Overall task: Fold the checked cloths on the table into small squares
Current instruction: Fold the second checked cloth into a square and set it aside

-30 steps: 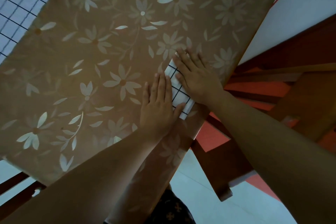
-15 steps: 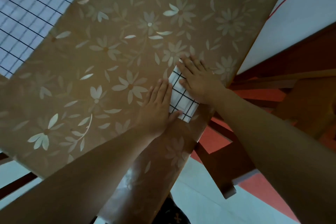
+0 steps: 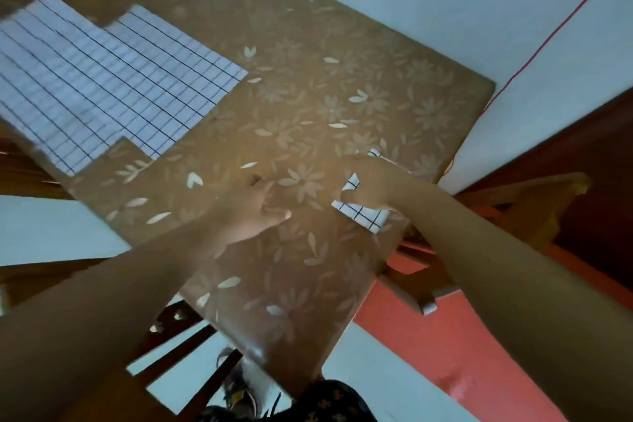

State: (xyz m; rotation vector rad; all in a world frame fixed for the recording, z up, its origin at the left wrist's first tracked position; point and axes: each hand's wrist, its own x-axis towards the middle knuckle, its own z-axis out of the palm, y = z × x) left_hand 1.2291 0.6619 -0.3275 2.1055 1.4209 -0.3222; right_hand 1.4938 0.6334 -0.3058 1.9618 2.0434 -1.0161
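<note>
Right hand: lies palm down on the folded cloth, fingers spread and flat; grip released, pressing rather than grasping. Thumb points toward the left hand.

Folded cloth: small white square with dark grid lines, near the right edge of the worktop, mostly covered by the right hand; one corner shows beyond the fingers, the near corner beside the wrist.

Left hand: rests on the bare worktop just left of the folded cloth, apart from it; fingers loosely curled, grip released, holding nothing. Somewhat blurred.

Worktop: brown covering printed with pale flowers and leaves; seen at a slant, its near end hanging over the edge toward the person.

Unfolded cloths: white checked cloths lying flat and overlapping at the far left of the worktop, well apart from both hands; how many cannot be told. Their far corner is blurred.

Surroundings: pale wall behind the worktop, with a thin red line running up it. Wooden furniture stands right of the worktop. Floor in red and pale areas. Wooden chair frame below, left of the person's dark patterned clothing.
</note>
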